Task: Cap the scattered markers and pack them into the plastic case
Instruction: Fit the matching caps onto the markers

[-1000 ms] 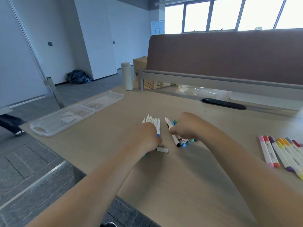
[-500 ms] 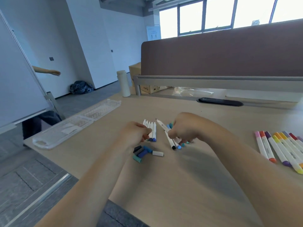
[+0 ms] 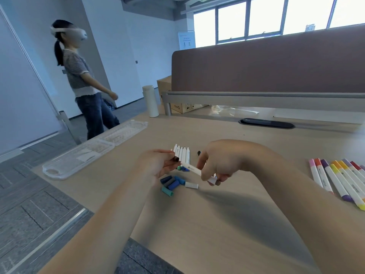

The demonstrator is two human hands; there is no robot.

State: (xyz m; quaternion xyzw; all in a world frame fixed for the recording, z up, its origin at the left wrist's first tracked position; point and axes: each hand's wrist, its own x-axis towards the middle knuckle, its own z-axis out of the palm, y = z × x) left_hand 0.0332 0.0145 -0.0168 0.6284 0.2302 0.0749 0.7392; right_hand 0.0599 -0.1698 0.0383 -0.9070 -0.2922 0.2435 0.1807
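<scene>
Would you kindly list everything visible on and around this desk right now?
held marker: one, white, between both hands
brown cap: one, brown, at the held marker's far end
white markers: about five, white, row beyond the hands
loose caps: several, blue, teal, grey, one white, below the hands
capped markers: about eight, mixed colours, desk's right side
plastic case: one, clear, open, left edge
bottle: one, white, far edge
bystander: one, standing left
left hand: pinches the brown cap
right hand: grips the held marker

The desk point(image 3: 217, 224) is finished in matt, pale wood grain. The case point(image 3: 65, 171) is made of clear, glossy plastic. The divider point(image 3: 276, 66) is covered in brown cloth.
</scene>
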